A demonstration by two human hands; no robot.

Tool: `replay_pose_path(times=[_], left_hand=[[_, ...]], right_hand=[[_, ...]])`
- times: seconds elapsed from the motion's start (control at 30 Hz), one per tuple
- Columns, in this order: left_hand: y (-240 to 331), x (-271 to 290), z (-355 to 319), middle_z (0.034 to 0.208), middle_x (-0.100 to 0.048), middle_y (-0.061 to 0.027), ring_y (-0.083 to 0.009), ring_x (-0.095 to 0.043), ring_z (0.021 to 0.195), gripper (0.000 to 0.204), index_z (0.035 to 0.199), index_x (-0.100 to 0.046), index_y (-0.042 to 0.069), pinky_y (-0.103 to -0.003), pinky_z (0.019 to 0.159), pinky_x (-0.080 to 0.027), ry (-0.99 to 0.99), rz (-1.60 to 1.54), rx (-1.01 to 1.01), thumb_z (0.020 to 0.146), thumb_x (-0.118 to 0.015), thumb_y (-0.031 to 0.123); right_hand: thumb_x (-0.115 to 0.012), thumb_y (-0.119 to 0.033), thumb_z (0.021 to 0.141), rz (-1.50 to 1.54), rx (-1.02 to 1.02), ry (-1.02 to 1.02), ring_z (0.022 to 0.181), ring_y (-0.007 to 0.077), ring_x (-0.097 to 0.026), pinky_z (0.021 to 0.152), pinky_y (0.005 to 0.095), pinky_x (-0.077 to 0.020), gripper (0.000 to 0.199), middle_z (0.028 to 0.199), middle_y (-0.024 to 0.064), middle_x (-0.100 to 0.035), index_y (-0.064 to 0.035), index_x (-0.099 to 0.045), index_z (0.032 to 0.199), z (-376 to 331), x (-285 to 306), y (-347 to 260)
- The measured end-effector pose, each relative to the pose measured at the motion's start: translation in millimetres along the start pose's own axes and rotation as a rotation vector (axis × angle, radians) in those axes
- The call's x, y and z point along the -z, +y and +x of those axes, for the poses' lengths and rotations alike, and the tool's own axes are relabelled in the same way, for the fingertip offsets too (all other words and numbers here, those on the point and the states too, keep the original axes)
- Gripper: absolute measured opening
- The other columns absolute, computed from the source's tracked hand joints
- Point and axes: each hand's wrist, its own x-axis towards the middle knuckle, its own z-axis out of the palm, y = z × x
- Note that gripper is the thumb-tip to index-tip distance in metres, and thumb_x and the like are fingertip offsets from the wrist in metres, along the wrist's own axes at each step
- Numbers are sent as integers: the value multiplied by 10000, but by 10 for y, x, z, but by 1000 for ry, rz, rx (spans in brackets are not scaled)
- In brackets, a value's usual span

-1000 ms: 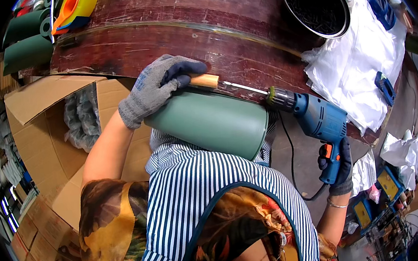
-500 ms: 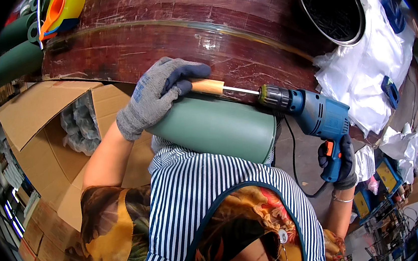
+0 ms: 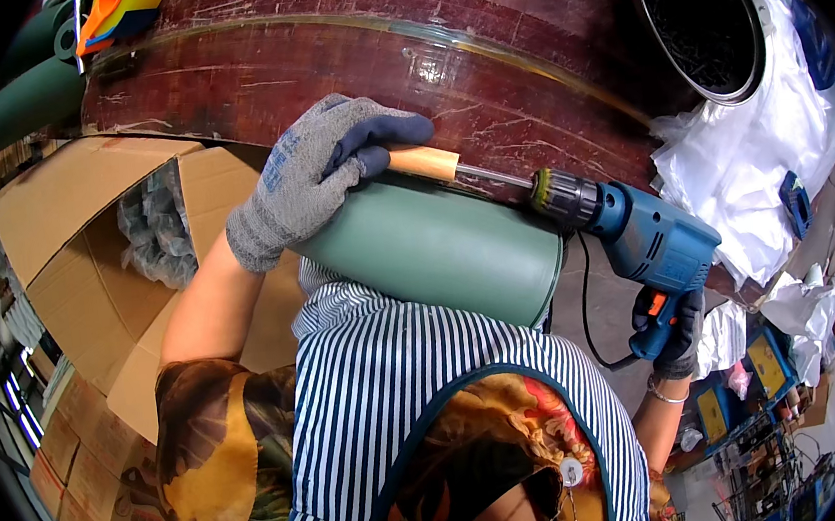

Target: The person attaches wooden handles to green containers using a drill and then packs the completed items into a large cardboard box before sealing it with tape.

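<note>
My left hand (image 3: pixel 314 175), in a grey and navy glove, is closed round a short wooden handle (image 3: pixel 425 163) above a green cylinder (image 3: pixel 446 248). A thin metal rod (image 3: pixel 495 176) runs from the handle's end to the chuck of a blue power drill (image 3: pixel 665 237). Whether the rod belongs to the handle or the drill, I cannot tell. With my gloved right hand (image 3: pixel 684 333) I grip the drill by its grip, near the orange trigger. The green cylinder lies across the front of my striped apron, against the edge of the red-brown table (image 3: pixel 320 84).
At the far right stands a round tin (image 3: pixel 701 22) of small dark pieces beside white plastic sheeting (image 3: pixel 753 143). A power cord (image 3: pixel 588 304) hangs below the drill. On the left is an opened cardboard box (image 3: pixel 62 219) with wrapped goods. Green rolls (image 3: pixel 31 107) lie at far left.
The view has shifted slightly. The drill and the wooden handle sit a little farther right and lower in the picture. Both hands keep their holds.
</note>
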Motion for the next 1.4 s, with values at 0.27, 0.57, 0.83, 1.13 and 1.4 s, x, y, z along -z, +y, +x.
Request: replay_pose_path(times=[0.27,0.57,0.83,1.13,1.4], left_hand=[[-4,-28,-1,1170,-687,-111,-287,-610,1102,352,1200,-685,57,-409,1015,-455,15,15,-25,871,-579,126],[15,-32,-1,1218,-669,-128,-278,-597,1160,356,1203,-674,11,-397,1059,-432,-18,-13,44,873,-575,103],[69,-39,-5,1258,-671,-127,-245,-608,1210,429,1246,-662,20,-380,1067,-448,-20,-64,96,829,-695,112],[66,-63,-20,1276,-657,-128,-235,-617,1199,455,1269,-639,9,-376,1076,-452,1,-272,137,828,-718,90],[-24,-47,-18,1261,-632,-129,-236,-599,1188,443,1260,-628,-11,-375,1076,-436,-30,-265,137,829,-672,79]], right_hand=[[-498,-508,1007,-58,58,-40,637,183,-576,527,273,-481,547,946,141,-638,-40,-497,1291,36,-44,-144],[-509,-430,1013,79,-119,-9,617,221,-603,520,291,-493,518,888,173,-638,1,-488,1301,-48,-64,-289],[-467,-500,1029,366,-285,5,649,245,-657,548,288,-563,639,1066,259,-654,27,-446,1390,46,-76,-218],[-447,-476,1041,423,-273,-90,672,284,-704,536,302,-598,642,1092,292,-657,29,-404,1435,-23,-72,-201],[-442,-562,1012,487,-460,-100,568,229,-608,474,264,-495,709,896,232,-661,72,-474,1329,75,-86,-433]])
